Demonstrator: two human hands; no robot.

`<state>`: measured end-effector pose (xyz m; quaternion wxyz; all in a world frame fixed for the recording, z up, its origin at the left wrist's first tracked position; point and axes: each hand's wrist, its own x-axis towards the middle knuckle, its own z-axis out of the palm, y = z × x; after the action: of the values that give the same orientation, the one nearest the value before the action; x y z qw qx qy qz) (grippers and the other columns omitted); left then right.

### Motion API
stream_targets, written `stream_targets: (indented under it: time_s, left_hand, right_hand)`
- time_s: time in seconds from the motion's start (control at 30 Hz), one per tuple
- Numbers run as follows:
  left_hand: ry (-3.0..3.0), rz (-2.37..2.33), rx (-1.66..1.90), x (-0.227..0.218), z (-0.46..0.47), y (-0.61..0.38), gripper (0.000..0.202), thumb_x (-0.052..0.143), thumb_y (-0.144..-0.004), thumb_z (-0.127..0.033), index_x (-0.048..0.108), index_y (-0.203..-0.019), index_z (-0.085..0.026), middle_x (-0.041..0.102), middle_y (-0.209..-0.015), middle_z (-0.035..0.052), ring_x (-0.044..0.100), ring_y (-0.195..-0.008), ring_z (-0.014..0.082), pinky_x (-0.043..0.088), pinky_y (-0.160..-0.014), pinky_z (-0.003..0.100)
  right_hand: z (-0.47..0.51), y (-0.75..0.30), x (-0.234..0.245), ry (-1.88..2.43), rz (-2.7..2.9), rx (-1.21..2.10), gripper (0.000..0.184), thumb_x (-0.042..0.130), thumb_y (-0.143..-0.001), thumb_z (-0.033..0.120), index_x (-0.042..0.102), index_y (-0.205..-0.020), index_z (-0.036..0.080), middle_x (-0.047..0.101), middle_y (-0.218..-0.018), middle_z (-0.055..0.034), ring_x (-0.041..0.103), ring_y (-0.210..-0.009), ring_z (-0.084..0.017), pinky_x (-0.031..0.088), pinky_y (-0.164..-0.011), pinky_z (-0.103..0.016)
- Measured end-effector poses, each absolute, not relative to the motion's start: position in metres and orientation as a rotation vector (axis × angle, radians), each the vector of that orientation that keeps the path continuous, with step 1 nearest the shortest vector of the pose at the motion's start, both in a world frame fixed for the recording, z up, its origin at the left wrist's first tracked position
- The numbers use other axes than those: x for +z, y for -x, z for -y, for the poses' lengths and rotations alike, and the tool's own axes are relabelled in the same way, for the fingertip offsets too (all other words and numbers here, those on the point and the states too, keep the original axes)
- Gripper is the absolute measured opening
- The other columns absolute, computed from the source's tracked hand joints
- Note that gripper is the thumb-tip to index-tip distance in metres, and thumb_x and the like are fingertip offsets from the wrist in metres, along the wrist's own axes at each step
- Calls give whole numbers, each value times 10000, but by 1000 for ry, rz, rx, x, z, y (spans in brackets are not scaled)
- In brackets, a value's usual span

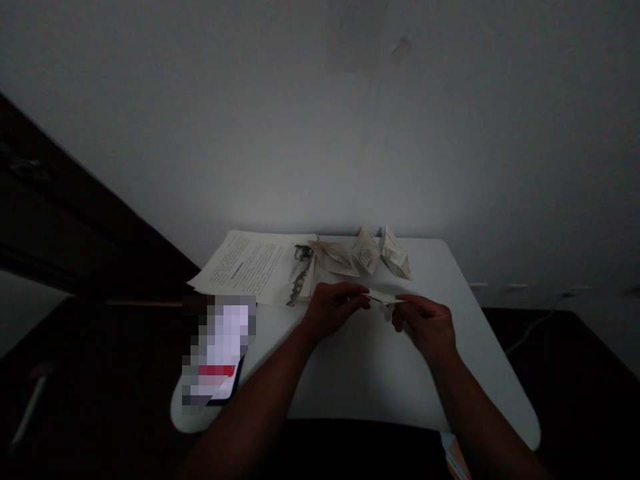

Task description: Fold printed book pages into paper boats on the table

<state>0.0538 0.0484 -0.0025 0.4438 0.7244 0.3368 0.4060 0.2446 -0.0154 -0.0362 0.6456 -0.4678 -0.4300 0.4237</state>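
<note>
A small folded piece of paper [384,297] is held up between my two hands, above the middle of the white table. My left hand [333,308] pinches its left end between thumb and fingers. At the opposite end, my right hand [427,325] grips it, fingers curled. Just beyond my hands stand folded paper boats: one leaning piece [336,257] at the left, another [367,252] in the middle and a third [396,255] at the right. Print shows on their sides. Behind my left hand lies an open printed booklet [250,267], its right side partly covered.
The white table [350,380] has rounded corners and stands against a grey wall [280,133]. A phone [220,353] with a lit, blurred screen rests at the table's left edge. A pale cable [533,327] runs down at the right, below wall sockets.
</note>
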Motion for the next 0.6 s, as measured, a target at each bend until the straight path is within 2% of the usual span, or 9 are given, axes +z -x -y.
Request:
stream_targets:
  time_s: [0.1, 0.27, 0.37, 0.6]
  left_hand:
    - [-1827, -850, 998, -1, -47, -54, 216, 623, -763, -334, 707, -773, -135, 658, -579, 25, 472, -418, 53, 336, -430, 160]
    - [-1823, -908, 1058, -1, -43, -58, 254, 626, -746, -362, 692, -679, -126, 452, -395, -53, 289, -372, 27, 213, -390, 162]
    - [-1772, -943, 1080, -6, -39, -63, 259, 618, -744, -361, 679, -659, -124, 402, -389, -67, 274, -376, 27, 202, -390, 163]
    - [-1632, -1005, 1088, -14, -33, -71, 273, 623, -737, -364, 665, -626, -118, 421, -403, -59, 288, -383, 29, 205, -390, 162]
  right_hand:
    - [16, -245, -34, 1081, 1031, 972, 120, 684, -729, 257, 694, -821, 180, 642, -540, -10, 549, -416, -128, 438, -387, -264]
    - [16, -243, -29, 1119, 1071, 961, 108, 672, -741, 276, 690, -767, 173, 628, -527, -3, 542, -422, -120, 438, -408, -256]
    - [16, -243, -27, 1172, 1068, 925, 120, 675, -738, 282, 673, -709, 166, 618, -503, -2, 541, -421, -121, 439, -428, -259]
    - [16, -243, -33, 1210, 1043, 883, 137, 691, -727, 287, 650, -673, 167, 620, -496, 0, 542, -446, -119, 427, -477, -257]
